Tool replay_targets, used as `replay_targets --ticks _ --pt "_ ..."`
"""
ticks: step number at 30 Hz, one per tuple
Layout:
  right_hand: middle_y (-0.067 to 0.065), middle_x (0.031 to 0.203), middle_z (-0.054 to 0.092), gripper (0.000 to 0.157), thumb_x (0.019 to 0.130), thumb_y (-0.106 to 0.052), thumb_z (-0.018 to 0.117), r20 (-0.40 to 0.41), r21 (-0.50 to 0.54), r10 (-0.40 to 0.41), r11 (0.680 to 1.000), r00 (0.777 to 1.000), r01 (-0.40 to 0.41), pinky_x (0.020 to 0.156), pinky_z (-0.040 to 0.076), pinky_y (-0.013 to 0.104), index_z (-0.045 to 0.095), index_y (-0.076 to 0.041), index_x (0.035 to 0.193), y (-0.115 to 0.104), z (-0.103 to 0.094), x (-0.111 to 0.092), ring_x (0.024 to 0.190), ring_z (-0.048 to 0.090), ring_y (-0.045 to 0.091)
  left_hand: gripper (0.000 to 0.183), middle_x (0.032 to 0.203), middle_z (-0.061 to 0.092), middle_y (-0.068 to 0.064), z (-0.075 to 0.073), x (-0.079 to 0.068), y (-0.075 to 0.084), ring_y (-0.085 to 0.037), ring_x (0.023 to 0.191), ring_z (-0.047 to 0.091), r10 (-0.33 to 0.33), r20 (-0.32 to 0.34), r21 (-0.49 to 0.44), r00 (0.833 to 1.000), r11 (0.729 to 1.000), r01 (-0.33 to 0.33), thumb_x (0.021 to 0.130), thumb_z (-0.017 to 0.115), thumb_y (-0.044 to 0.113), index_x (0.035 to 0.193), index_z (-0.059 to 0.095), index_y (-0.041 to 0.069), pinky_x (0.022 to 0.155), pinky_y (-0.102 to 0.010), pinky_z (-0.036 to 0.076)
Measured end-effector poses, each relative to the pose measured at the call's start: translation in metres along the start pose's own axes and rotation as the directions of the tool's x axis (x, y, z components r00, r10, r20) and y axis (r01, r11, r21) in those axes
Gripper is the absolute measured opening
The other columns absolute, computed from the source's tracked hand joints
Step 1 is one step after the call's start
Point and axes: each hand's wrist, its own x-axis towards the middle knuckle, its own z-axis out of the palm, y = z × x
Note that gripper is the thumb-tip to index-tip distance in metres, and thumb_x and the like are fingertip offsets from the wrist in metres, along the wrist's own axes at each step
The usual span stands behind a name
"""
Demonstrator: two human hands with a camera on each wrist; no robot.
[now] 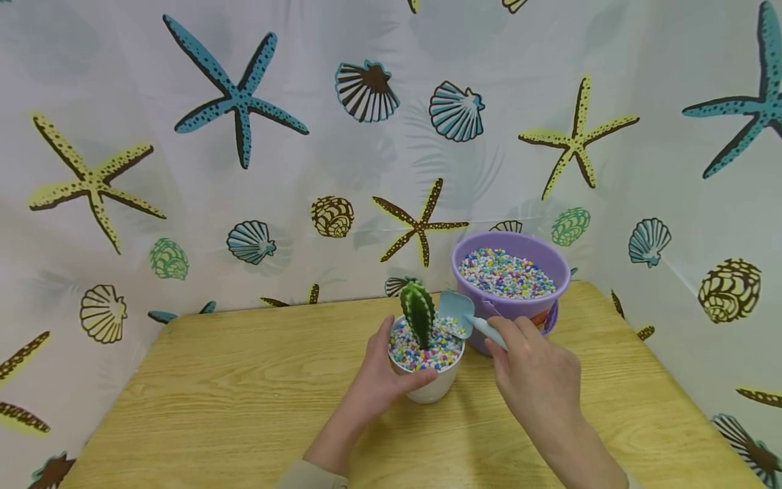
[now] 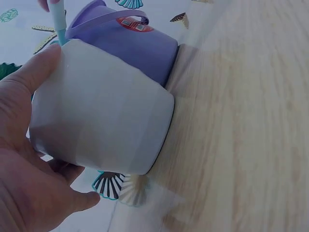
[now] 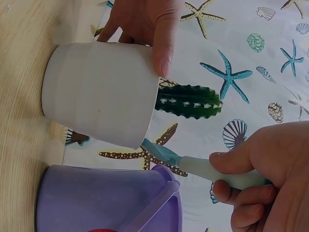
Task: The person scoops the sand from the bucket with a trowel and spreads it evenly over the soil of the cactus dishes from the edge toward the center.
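A white pot [image 1: 432, 388] stands on the table, holding a green cactus [image 1: 418, 314] and many small multicoloured pebbles [image 1: 417, 358]. My left hand [image 1: 380, 380] holds the pot from its left side, thumb along the front near the rim, as the right wrist view also shows. In my right hand [image 1: 540, 370] is the handle of a light blue toy shovel [image 1: 457, 309], gripped between thumb and curled fingers [image 3: 253, 193]. The shovel's blade sits at the pot's right rim, tilted over the pebbles beside the cactus, with some pebbles on it.
Right behind the pot stands a purple bucket [image 1: 513, 239] filled with similar pebbles [image 1: 507, 272], its handle hanging down at the front. The wooden table [image 1: 244, 380] meets a white curtain [image 1: 293, 163] printed with starfish and shells at the back and sides.
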Motion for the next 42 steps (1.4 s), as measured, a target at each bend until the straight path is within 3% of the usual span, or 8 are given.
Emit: replay_targets --ticks 8,15,21,32,37,42 --pt "0.005 0.087 0.071 0.031 0.087 -0.01 0.095 0.011 -0.007 0.009 1.0 1.0 -0.009 0.042 0.038 0.03 0.081 -0.011 0.115 0.0 -0.002 0.0 0.053 0.058 0.014 0.13 0.17 0.026 -0.028 0.008 -0.004 0.002 -0.046 0.154 0.038 0.035 -0.057 0.039 0.998 0.999 -0.033 0.081 0.101 0.041 0.176 0.018 0.007 0.127 -0.063 0.032" --pt "0.005 0.09 0.072 0.033 0.086 -0.009 0.096 -0.002 -0.009 0.001 1.0 1.0 -0.001 0.042 0.038 0.03 0.081 -0.011 0.115 -0.002 -0.005 0.0 0.053 0.059 0.015 0.129 0.178 0.015 -0.022 -0.003 -0.003 0.005 -0.049 0.161 0.025 -0.03 0.03 -0.019 0.999 0.999 0.031 0.084 0.099 0.041 0.178 0.014 0.018 0.128 -0.068 0.025" --pt "0.005 0.089 0.072 0.033 0.086 -0.008 0.096 -0.007 -0.012 -0.003 1.0 1.0 0.003 0.041 0.038 0.03 0.081 -0.011 0.115 -0.002 -0.005 0.0 0.052 0.058 0.015 0.13 0.181 0.02 -0.02 -0.01 0.001 0.005 -0.046 0.165 0.019 -0.039 0.084 -0.067 0.996 0.997 0.045 0.084 0.1 0.041 0.178 0.013 0.02 0.13 -0.069 0.019" --pt "0.005 0.088 0.071 0.033 0.085 -0.009 0.096 0.002 -0.018 -0.007 1.0 1.0 0.007 0.041 0.037 0.029 0.081 -0.012 0.114 -0.002 -0.004 -0.001 0.051 0.058 0.015 0.13 0.174 0.022 -0.026 0.001 -0.003 0.004 -0.046 0.157 0.032 0.038 0.009 -0.007 0.999 0.999 -0.038 0.082 0.1 0.04 0.177 0.016 0.01 0.128 -0.065 0.029" --pt "0.004 0.087 0.07 0.035 0.083 -0.008 0.097 -0.026 -0.026 -0.027 0.999 0.999 0.027 0.04 0.036 0.029 0.081 -0.012 0.114 -0.002 -0.004 -0.001 0.049 0.057 0.014 0.13 0.171 0.023 -0.028 0.007 -0.003 0.002 -0.046 0.153 0.038 0.03 -0.024 0.023 0.999 0.999 -0.029 0.081 0.101 0.041 0.176 0.018 0.01 0.126 -0.063 0.033" --pt "0.004 0.087 0.07 0.035 0.083 -0.008 0.097 -0.03 -0.025 -0.035 0.999 0.999 0.034 0.04 0.036 0.028 0.081 -0.012 0.114 -0.002 -0.004 -0.001 0.05 0.057 0.014 0.128 0.175 0.02 -0.025 0.002 -0.003 0.005 -0.047 0.158 0.032 0.005 0.025 -0.01 1.0 1.0 -0.004 0.084 0.1 0.038 0.177 0.016 0.012 0.128 -0.065 0.028"
